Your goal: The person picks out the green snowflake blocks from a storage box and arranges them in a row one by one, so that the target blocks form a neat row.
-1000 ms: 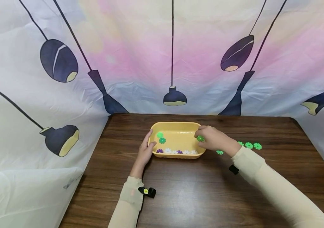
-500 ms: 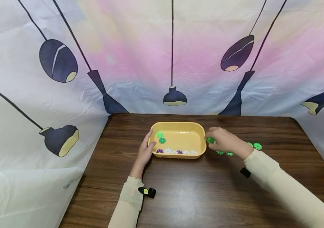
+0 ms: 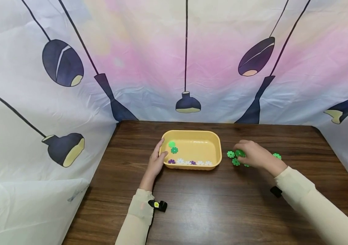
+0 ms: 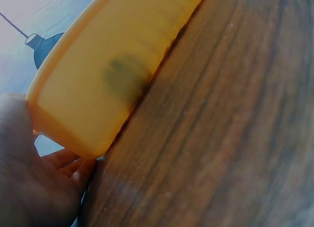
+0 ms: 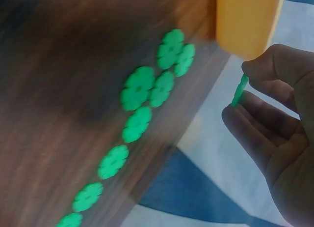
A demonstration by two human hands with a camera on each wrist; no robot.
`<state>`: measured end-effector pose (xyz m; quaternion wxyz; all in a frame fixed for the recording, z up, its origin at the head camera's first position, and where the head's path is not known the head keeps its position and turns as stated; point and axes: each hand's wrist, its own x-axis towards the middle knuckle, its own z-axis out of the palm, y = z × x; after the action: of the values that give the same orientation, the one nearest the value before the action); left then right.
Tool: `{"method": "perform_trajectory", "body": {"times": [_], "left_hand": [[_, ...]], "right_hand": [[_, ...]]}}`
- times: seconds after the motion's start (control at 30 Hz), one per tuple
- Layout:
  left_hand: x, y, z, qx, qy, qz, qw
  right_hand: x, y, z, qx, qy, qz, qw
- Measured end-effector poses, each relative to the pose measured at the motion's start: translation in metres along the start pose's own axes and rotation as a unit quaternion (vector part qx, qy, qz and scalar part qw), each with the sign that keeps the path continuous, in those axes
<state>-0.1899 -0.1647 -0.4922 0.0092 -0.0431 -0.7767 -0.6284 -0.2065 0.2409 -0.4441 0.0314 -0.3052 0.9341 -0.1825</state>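
Note:
A yellow plastic tray [image 3: 192, 167] sits on the table, with several purple and white flower-shaped discs [image 3: 180, 161] along its near side. Two green flower discs [image 3: 174, 150] lie at its left end. My left hand [image 3: 156, 162] holds that end, thumb over the rim; in the left wrist view its other fingers are at the tray's lower corner. To the right of the tray, my right hand [image 3: 255, 154] pinches one green flower disc [image 5: 240, 90] edge-on between thumb and fingertip. Beneath it, more green flower discs [image 5: 138, 88] lie on the wood, partly hidden in the head view.
The dark wooden table [image 3: 192, 207] ends at a printed cloth backdrop [image 3: 149, 68] behind the tray. One green disc [image 3: 277, 156] shows beyond the right wrist. Black straps with small devices [image 3: 158, 205] are worn at the wrists.
My right hand has moved right, from the tray's right rim to above the green discs on the table, with a green disc at its fingertips. My left hand stays on the tray.

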Motion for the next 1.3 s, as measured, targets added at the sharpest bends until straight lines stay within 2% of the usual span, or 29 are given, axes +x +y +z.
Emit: {"method": "perform_trajectory", "body": {"times": [0.23, 0.37, 0.6, 0.8, 0.93, 1.17, 1.3], "left_hand": [[0.001, 0.001, 0.000, -0.001, 0.001, -0.001, 1.0000], [0.003, -0.001, 0.000, 0.000, 0.001, 0.001, 1.0000], [0.017, -0.035, 0.002, 0.003, 0.014, 0.004, 0.9999], [0.020, -0.042, 0.002, 0.013, 0.020, 0.007, 0.9997], [0.017, -0.035, 0.003, 0.009, 0.013, 0.003, 0.9999], [0.002, -0.001, 0.001, 0.000, -0.002, 0.003, 1.0000], [-0.001, 0.002, 0.001, -0.002, -0.002, 0.002, 1.0000]], "right_hand": [[-0.015, 0.014, 0.007, -0.008, -0.018, 0.028, 0.9994], [-0.022, 0.021, 0.010, -0.002, -0.016, 0.027, 0.9995], [-0.031, 0.030, 0.015, -0.016, -0.010, 0.030, 0.9994], [-0.037, 0.039, 0.018, -0.022, -0.006, 0.029, 0.9993], [-0.041, 0.045, 0.020, -0.023, -0.005, 0.030, 0.9993], [-0.046, 0.052, 0.022, -0.028, -0.011, 0.036, 0.9989], [-0.047, 0.053, 0.023, -0.031, -0.014, 0.037, 0.9987]]}}
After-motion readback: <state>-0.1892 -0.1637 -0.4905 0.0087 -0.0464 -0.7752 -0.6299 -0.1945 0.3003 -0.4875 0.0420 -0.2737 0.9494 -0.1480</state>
